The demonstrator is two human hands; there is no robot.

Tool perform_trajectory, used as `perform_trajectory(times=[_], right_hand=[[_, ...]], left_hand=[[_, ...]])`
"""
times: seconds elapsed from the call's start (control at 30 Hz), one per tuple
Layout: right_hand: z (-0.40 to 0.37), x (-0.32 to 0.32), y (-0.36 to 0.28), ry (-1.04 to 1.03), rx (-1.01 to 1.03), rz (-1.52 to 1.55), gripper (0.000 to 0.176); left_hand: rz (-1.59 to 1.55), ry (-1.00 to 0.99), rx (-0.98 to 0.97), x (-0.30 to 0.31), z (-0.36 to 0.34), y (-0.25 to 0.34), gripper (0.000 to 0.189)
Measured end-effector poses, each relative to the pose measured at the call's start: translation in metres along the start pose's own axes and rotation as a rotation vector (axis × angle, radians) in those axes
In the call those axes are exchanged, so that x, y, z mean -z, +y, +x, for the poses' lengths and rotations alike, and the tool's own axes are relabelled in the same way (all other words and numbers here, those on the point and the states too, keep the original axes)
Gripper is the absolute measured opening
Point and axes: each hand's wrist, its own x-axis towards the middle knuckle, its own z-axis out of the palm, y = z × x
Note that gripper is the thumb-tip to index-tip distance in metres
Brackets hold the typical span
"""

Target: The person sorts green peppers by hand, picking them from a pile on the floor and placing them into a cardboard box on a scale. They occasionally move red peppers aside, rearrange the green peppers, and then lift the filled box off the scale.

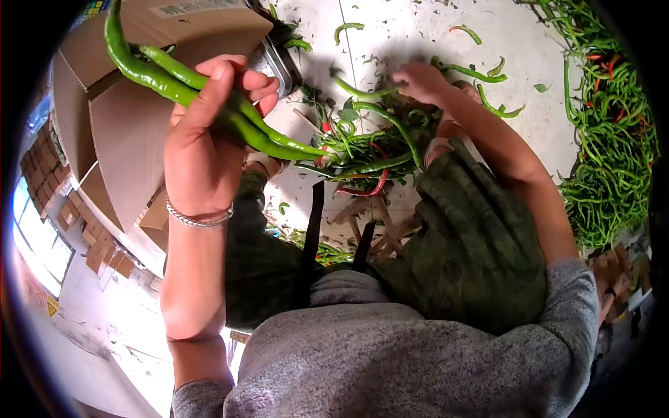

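Observation:
My left hand (219,118) is raised at the upper left, its fingers closed around long green chili peppers (157,81); at least two lie side by side in it. My right hand (425,85) reaches down over the floor in front of my legs. Its fingers are bent together at the end of a curved green chili pepper (366,92), and the fingertips are partly hidden. Just below that hand a pile of green chili peppers (376,145) lies on the floor between my feet, with a red chili pepper (373,188) among them.
An open cardboard box (129,132) stands at the left, near my left hand. A large heap of green chili peppers (610,153) with some red ones covers the floor at the right. Loose peppers and leaf scraps are scattered on the pale floor (411,35).

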Motion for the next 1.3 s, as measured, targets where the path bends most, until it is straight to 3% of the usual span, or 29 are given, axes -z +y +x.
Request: perform_trajectory(times=[0.03, 0.1, 0.13, 0.17, 0.23, 0.3, 0.43, 0.57, 0.63, 0.7, 0.77, 0.83, 0.9, 0.93, 0.97, 1.0, 1.03, 1.07, 1.1, 1.17, 1.23, 1.3], right_hand=[[0.008, 0.035, -0.014, -0.246, -0.219, 0.239, 0.020], [0.015, 0.044, 0.001, -0.207, -0.199, 1.000, 0.027], [0.014, 0.077, -0.011, -0.286, -0.300, 1.064, 0.032], [0.012, 0.087, -0.018, -0.286, -0.259, 1.209, 0.031], [0.014, 0.110, -0.023, -0.268, -0.145, 1.492, 0.030], [0.018, 0.114, -0.030, -0.269, -0.053, 1.608, 0.038], [0.022, 0.120, -0.051, -0.248, 0.084, 1.675, 0.044], [0.018, 0.142, -0.077, -0.289, 0.106, 1.599, 0.036], [0.015, 0.157, -0.096, -0.271, 0.100, 1.453, 0.024], [0.016, 0.153, -0.114, -0.300, 0.201, 1.419, 0.024], [0.008, 0.164, -0.142, -0.284, 0.198, 1.308, 0.023], [0.011, 0.162, -0.158, -0.290, 0.444, 1.170, 0.025], [0.007, 0.179, -0.156, -0.237, 0.372, 0.942, 0.026], [0.015, 0.183, -0.144, -0.075, 0.442, 0.925, 0.025], [0.026, 0.191, -0.121, 0.147, 0.436, 0.900, 0.017], [0.050, 0.188, -0.092, 0.416, 0.353, 0.858, 0.021], [0.055, 0.215, -0.076, 0.719, 0.097, 0.395, 0.028], [0.074, 0.238, -0.039, 0.859, 0.069, 0.007, 0.033], [0.081, 0.264, -0.024, 0.710, -0.135, -0.156, 0.048], [0.106, 0.294, 0.007, 0.650, -0.361, -0.242, 0.060], [0.123, 0.310, 0.023, 0.417, -0.552, -0.291, 0.071], [0.137, 0.298, 0.033, 0.460, -0.595, -0.363, 0.078]], left_hand=[[0.002, 0.019, 0.010, 0.001, 0.000, 0.000, 0.020], [0.004, 0.045, 0.020, 0.002, 0.001, 0.001, 0.021], [0.001, 0.027, 0.017, 0.003, 0.001, 0.002, 0.021], [-0.003, 0.063, 0.023, -0.001, 0.001, 0.001, 0.024], [-0.012, -0.049, 0.017, 0.005, 0.003, -0.003, 0.029], [0.004, -0.064, 0.077, 0.006, 0.003, -0.006, 0.039], [-0.125, 0.012, 0.112, 0.005, 0.005, -0.011, 0.034], [-0.090, -0.011, 0.041, 0.004, 0.009, -0.012, 0.036], [-0.103, 0.006, 0.073, 0.000, 0.007, -0.011, 0.042], [-0.040, 0.073, 0.114, -0.011, 0.002, -0.012, 0.053], [-0.098, -0.003, 0.119, -0.013, 0.002, -0.020, 0.055], [-0.110, -0.097, 0.143, -0.006, -0.001, -0.026, 0.047], [-0.091, -0.146, 0.081, 0.002, 0.001, -0.029, 0.027], [-0.124, -0.170, 0.030, -0.005, 0.001, -0.025, 0.015], [-0.141, -0.129, 0.040, -0.009, -0.002, -0.018, 0.015], [-0.180, -0.163, 0.033, -0.007, -0.001, -0.017, 0.015], [-0.217, -0.195, 0.024, -0.003, -0.001, -0.015, 0.015], [-0.209, -0.228, 0.020, -0.001, -0.001, -0.013, 0.015], [-0.219, -0.227, 0.047, 0.000, 0.000, -0.012, 0.015], [-0.249, -0.189, 0.111, -0.003, 0.001, -0.011, 0.015], [-0.285, -0.165, 0.143, -0.005, 0.004, -0.011, 0.015], [-0.293, -0.154, 0.145, -0.005, 0.009, -0.011, 0.015]])
